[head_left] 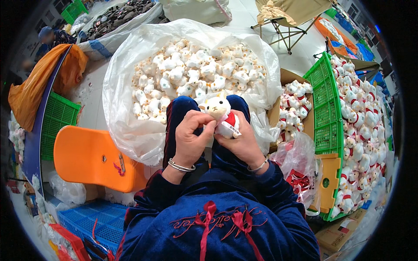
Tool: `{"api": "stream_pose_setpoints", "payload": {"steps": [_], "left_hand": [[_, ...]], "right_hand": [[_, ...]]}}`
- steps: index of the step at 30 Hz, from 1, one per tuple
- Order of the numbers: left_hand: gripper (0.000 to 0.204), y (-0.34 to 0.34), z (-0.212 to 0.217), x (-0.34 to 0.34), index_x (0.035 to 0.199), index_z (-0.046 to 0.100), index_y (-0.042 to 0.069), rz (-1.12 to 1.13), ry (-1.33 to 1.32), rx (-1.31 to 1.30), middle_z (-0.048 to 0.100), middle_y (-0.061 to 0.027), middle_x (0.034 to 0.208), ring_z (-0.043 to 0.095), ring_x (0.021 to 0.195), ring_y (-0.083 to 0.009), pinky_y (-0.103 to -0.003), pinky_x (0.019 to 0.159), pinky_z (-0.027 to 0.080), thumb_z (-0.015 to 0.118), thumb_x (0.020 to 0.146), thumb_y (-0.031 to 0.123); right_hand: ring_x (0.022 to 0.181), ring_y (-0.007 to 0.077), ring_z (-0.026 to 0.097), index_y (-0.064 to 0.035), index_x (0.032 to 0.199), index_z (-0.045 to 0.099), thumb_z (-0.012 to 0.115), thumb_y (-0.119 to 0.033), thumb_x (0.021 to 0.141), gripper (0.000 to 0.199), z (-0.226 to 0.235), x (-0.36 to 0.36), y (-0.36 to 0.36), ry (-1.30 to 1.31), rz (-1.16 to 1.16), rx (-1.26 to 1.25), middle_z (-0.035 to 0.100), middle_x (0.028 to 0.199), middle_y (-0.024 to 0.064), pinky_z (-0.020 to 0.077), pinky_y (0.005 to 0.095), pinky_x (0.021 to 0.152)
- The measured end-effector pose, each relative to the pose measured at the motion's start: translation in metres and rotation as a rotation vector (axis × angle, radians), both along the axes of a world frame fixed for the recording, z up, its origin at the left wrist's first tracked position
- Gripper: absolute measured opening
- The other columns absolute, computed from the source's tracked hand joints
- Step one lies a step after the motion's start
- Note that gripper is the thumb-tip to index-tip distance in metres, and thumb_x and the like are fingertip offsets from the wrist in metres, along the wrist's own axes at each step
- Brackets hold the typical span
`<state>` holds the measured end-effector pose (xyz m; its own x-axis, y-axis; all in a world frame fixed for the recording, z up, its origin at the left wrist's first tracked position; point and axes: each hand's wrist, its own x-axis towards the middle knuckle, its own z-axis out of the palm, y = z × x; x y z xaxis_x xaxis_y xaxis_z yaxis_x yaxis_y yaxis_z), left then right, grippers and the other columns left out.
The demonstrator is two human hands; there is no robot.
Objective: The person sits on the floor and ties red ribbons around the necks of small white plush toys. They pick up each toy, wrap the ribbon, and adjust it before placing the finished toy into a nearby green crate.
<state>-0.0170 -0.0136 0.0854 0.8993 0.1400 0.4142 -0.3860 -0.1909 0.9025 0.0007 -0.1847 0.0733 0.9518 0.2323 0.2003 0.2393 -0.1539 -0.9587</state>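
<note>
Above my knees I have a small white plush toy with a cream muzzle, dark eyes and a red vest. The fingers of my left hand pinch at the toy's neck, just under its muzzle. My right hand is wrapped round its lower body from the right side. A white label strip hangs over the vest's front. Just beyond my knees, a large clear plastic bag lies spread wide. Many white plush toys without vests fill it.
To the right are a cardboard box of red-vested plush toys, a plastic bag of red pieces and a green crate beside a big pile of dressed toys. At left stand an orange chair and a blue crate.
</note>
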Motion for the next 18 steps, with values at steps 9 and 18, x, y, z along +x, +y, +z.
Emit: {"api": "stream_pose_setpoints", "payload": {"steps": [9, 18], "left_hand": [[0.012, 0.006, 0.011, 0.01, 0.091, 0.07, 0.001, 0.04, -0.125, 0.42, 0.066, -0.009, 0.088, 0.063, 0.081, -0.0235, -0.034, 0.072, 0.051, 0.078, 0.081, 0.001], [0.013, 0.005, 0.011, 0.015, 0.084, 0.067, 0.003, 0.083, -0.211, 0.532, 0.063, -0.009, 0.083, 0.061, 0.076, -0.0259, -0.036, 0.066, 0.049, 0.077, 0.077, 0.0]], "right_hand": [[0.098, 0.0337, 0.064, -0.0014, 0.117, 0.058, 0.079, -0.003, 0.075, 0.047, 0.007, 0.001, 0.002, -0.15, -0.034, -0.16, 0.062, 0.107, 0.0157, 0.0517, 0.0389, 0.086], [0.102, 0.0378, 0.058, -0.0014, 0.115, 0.059, 0.072, -0.002, 0.081, 0.037, 0.011, 0.006, 0.001, -0.328, -0.019, -0.35, 0.059, 0.11, 0.0176, 0.049, 0.0429, 0.088]]}}
